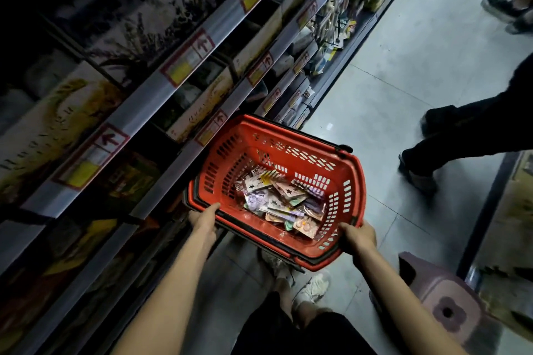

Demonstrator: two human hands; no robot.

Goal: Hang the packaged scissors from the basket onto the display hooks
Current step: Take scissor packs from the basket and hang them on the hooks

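The fingers of the left hand (206, 220) curl over the near left corner of a red plastic shopping basket (353, 181) with little slots in its sides, and they hold its rim. The fingers of the right hand (359, 236) wrap round the near right corner of the same rim, and the fingertips are tucked under, out of sight. The basket is up in the air between the two hands, tipped a bit. In its bottom lies a messy heap of flat, bright packs of scissors (277, 200). Just to the left stand long grey metal shelves (161, 89) with yellow and red price tags (187, 59). A pale pink plastic stool (444, 308) sits on the shiny grey floor (403, 60) at the right, and someone's dark trouser legs (461, 135) are near.
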